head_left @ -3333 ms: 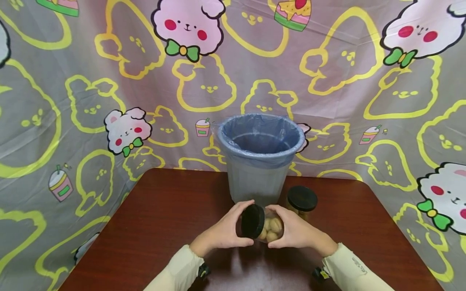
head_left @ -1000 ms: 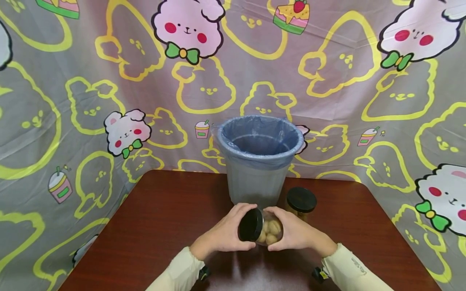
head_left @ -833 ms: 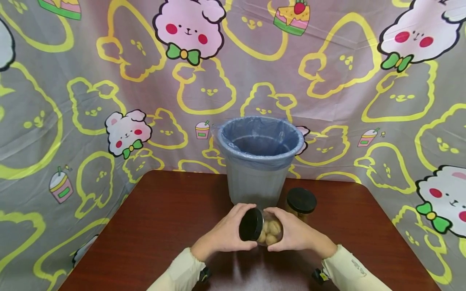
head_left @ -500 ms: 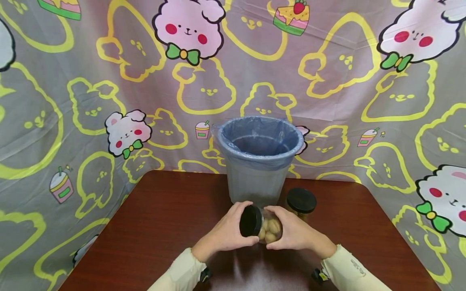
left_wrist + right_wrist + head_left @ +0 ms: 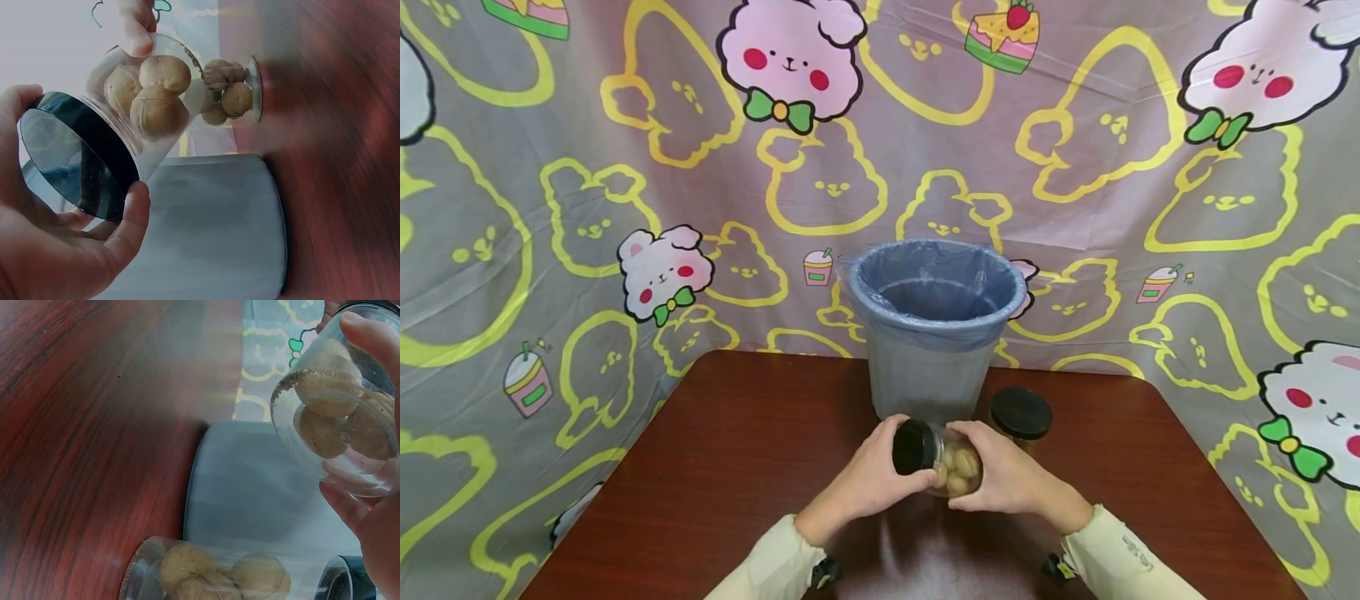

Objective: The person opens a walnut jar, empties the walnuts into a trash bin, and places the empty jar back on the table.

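Observation:
A clear jar of walnuts (image 5: 960, 468) is held on its side, above the table, with its black lid (image 5: 912, 448) facing left. My left hand (image 5: 876, 471) grips the lid, its thumb reaching to the lid's inner edge. Around the base end of the jar curls my right hand (image 5: 1007, 471). In the left wrist view the lid (image 5: 115, 134) covers the jar's mouth, and several walnuts (image 5: 159, 112) show through the wall. A second walnut jar, also with a black lid (image 5: 1022, 412), stands upright behind my right hand, which hides part of its body.
A grey bin (image 5: 928, 379) lined with a blue plastic bag (image 5: 887, 312) stands just behind the hands, near the back of the dark red wooden table (image 5: 722, 467). Patterned cloth (image 5: 820, 200) hangs behind the table and along its sides.
My left hand has turned with the lid: its fingers shifted up and back, and its thumb moved right toward the jar's body. The right hand keeps its hold. Bin and second jar stay put.

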Demonstrator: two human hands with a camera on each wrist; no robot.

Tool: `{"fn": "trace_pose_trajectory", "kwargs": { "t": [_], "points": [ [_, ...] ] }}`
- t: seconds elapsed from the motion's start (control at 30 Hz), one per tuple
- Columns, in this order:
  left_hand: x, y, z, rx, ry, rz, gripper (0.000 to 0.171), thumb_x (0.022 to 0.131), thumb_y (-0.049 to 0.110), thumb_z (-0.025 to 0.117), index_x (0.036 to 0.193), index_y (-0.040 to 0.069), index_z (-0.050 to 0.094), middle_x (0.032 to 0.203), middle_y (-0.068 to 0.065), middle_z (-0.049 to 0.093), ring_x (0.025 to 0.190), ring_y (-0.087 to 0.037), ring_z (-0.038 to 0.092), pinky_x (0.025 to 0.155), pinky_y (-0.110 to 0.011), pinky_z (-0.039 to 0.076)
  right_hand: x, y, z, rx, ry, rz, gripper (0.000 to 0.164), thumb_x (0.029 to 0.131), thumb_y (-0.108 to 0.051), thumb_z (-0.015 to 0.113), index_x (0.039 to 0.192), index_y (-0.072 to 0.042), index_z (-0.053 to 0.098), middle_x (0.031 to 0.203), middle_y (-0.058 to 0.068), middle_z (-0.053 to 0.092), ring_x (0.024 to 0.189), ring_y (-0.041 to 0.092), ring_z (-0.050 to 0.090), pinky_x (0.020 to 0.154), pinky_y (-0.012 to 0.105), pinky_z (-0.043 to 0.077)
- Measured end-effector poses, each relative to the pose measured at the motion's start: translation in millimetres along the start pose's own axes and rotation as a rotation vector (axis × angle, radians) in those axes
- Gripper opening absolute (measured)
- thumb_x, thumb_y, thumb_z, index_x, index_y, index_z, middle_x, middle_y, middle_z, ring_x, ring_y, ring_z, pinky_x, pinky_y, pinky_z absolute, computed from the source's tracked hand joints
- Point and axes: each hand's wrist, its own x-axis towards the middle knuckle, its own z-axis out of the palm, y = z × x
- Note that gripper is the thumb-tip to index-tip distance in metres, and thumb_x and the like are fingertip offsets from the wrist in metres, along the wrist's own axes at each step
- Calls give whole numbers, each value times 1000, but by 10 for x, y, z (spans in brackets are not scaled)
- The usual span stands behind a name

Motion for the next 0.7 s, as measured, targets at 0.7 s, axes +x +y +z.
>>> {"fn": "trace_pose_trajectory", "kwargs": {
  "t": [0.7],
  "points": [
    [-25, -78, -150, -1, 12, 4, 87, 72, 54, 72, 139, 10, 37, 126, -7, 47, 107, -20, 51, 86, -41, 45, -45, 27, -92, 30, 57, 120, 97, 60, -65, 75, 130, -5, 45, 117, 3, 57, 100, 12, 56, 83, 37, 50]
  ]
}}
